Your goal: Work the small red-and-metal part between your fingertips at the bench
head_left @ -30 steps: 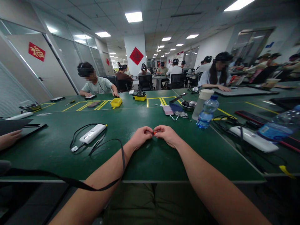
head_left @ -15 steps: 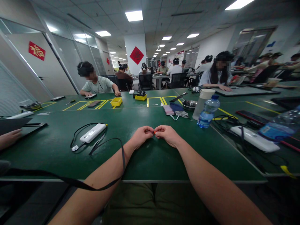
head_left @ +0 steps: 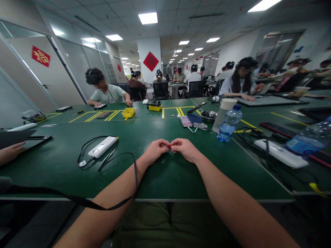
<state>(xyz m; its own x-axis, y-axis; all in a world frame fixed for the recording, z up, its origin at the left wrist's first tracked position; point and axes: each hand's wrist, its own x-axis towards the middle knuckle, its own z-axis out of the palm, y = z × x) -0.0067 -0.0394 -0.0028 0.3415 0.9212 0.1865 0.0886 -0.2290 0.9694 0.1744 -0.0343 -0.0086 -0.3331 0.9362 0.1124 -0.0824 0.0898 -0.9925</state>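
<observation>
Just above the green table, my left hand and my right hand meet fingertip to fingertip. Between them is a tiny red and dark object, too small to make out in detail. Both hands pinch it, the left at its dark side and the right at its red side. A black strap runs across my left forearm. To the left of my hands lies a white power bank with a black cable around it.
Yellow trays stand farther back. A fabric pouch, a metal bowl, a pale bottle and a blue-labelled water bottle are to the right. Another person's hand is at the left edge. People sit across the table.
My hands have barely moved and still pinch the tiny object; slightly more red shows between the fingertips. The hand of the person across on the left has shifted slightly.
</observation>
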